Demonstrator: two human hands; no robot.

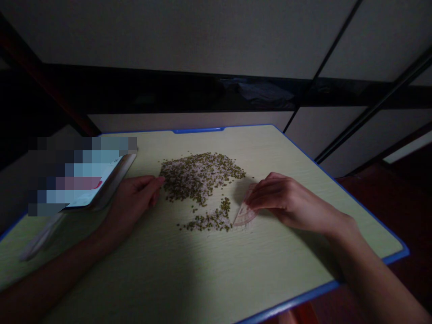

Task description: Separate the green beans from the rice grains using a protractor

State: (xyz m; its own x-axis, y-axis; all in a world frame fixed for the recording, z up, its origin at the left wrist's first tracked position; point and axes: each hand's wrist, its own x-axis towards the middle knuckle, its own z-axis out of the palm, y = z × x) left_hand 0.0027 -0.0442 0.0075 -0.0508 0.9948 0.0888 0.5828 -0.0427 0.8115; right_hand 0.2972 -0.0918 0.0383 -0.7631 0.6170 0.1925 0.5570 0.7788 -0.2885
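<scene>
A heap of green beans mixed with white grains [199,173] lies spread on the pale desk [216,274]. A smaller patch of the same mix [212,219] sits nearer to me. My right hand [286,200] grips a clear pink protractor [243,215], its edge resting on the desk against the smaller patch. My left hand [135,195] lies on the desk at the left edge of the big heap, fingers loosely curled, fingertips touching the grains, nothing in it.
A phone [101,184] with a lit screen lies at the desk's left, partly blurred. A pale pen-like stick [40,238] lies near the left edge. The desk has a blue rim [199,130]. Dark floor and walls surround it.
</scene>
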